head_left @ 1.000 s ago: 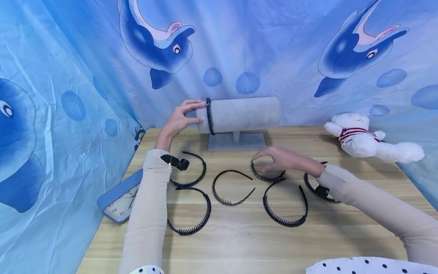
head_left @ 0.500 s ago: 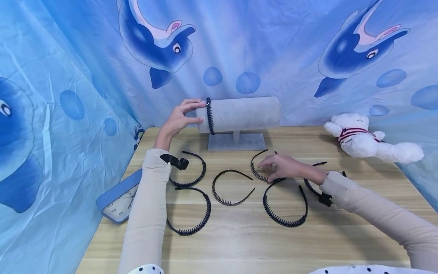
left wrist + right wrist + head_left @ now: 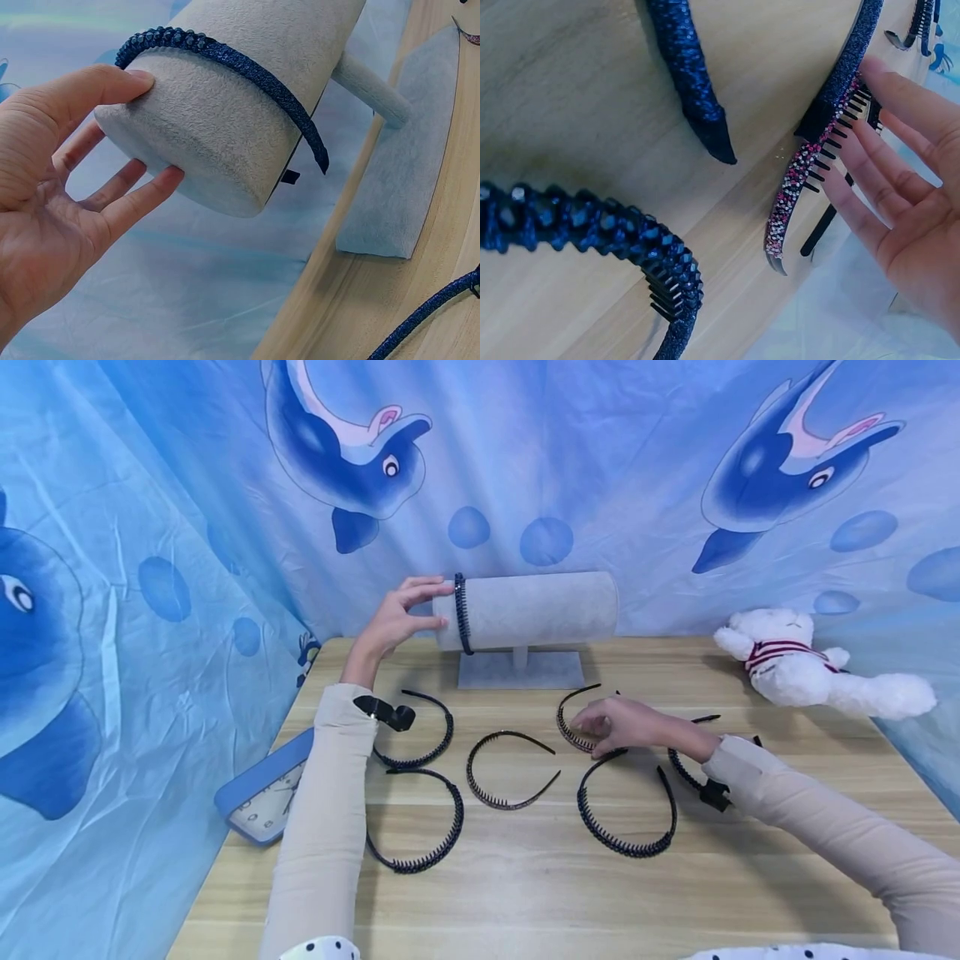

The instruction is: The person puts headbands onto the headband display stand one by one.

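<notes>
Here — six headbands (image 3: 626, 849) on table (image 3: 517, 893), right hand (image 3: 621, 725) pinching sequined one (image 3: 789, 195); seventh headband (image 3: 462, 618) round roll (image 3: 543, 610) — left hand (image 3: 393, 620) relaxed against roll.

At the far right of your wood-grain counter (image 3: 525, 902), a white plush toy (image 3: 780, 672) lies in a red-striped shirt. To your left sits a slanted blue-rimmed case (image 3: 255, 814), its pale printed top partly hidden from you. Ahead and leftward, you face blue fabric curtains (image 3: 622, 435) printed with dolphins (image 3: 363, 464) and round bubbles (image 3: 547, 541).
</notes>
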{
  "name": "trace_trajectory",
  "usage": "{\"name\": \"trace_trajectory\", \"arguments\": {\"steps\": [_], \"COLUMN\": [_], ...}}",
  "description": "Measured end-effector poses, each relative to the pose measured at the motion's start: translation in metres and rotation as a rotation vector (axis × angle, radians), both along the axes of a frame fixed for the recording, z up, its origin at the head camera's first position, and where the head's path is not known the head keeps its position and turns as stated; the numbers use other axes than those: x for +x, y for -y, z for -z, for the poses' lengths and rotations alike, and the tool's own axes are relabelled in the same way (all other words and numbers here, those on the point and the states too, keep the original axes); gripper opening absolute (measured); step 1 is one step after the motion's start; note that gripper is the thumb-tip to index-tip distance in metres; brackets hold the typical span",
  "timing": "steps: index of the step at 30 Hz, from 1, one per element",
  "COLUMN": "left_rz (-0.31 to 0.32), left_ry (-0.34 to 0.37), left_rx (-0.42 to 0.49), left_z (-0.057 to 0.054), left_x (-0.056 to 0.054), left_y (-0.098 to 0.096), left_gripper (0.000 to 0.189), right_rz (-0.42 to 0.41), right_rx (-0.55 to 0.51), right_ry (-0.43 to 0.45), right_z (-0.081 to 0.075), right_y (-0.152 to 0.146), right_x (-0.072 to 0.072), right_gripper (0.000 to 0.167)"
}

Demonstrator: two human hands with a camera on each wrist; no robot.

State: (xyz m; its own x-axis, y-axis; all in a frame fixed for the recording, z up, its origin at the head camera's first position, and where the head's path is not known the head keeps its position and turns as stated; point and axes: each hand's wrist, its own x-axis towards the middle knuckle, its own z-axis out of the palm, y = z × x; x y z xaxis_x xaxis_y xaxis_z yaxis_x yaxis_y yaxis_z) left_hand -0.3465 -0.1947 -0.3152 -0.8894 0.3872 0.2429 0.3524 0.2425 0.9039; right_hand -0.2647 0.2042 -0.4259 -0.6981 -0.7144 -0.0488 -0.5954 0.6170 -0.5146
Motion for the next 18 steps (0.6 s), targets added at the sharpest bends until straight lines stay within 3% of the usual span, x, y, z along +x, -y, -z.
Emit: {"name": "trace_trajectory", "arguments": {"steps": [8, 13, 18], "left_rz": [-0.019, -0.02, -0.028], "left_ry": [-0.015, -0.032, -0.035], "left_rx": [0.0, -0.016, -0.027], "left_z": [0.015, 0.016, 0.016], "left_x": [-0.017, -0.019, -0.017], "left_y": [0.002, 0.003, 0.004], "left_gripper": [0.056, 0.054, 0.052], "right_rz": [-0.016, -0.006, 0.017], "right_rx": [0.024, 0.058, 0.029], "right_ry": [0.015, -0.008, 0.002], "right_z": [-0.001, -0.005, -0.02], "right_y": [-0.005, -0.009, -0.014], "right_x": [-0.001, -0.001, -0.003], "right_gripper": [0.047, 0.036, 0.032]}}
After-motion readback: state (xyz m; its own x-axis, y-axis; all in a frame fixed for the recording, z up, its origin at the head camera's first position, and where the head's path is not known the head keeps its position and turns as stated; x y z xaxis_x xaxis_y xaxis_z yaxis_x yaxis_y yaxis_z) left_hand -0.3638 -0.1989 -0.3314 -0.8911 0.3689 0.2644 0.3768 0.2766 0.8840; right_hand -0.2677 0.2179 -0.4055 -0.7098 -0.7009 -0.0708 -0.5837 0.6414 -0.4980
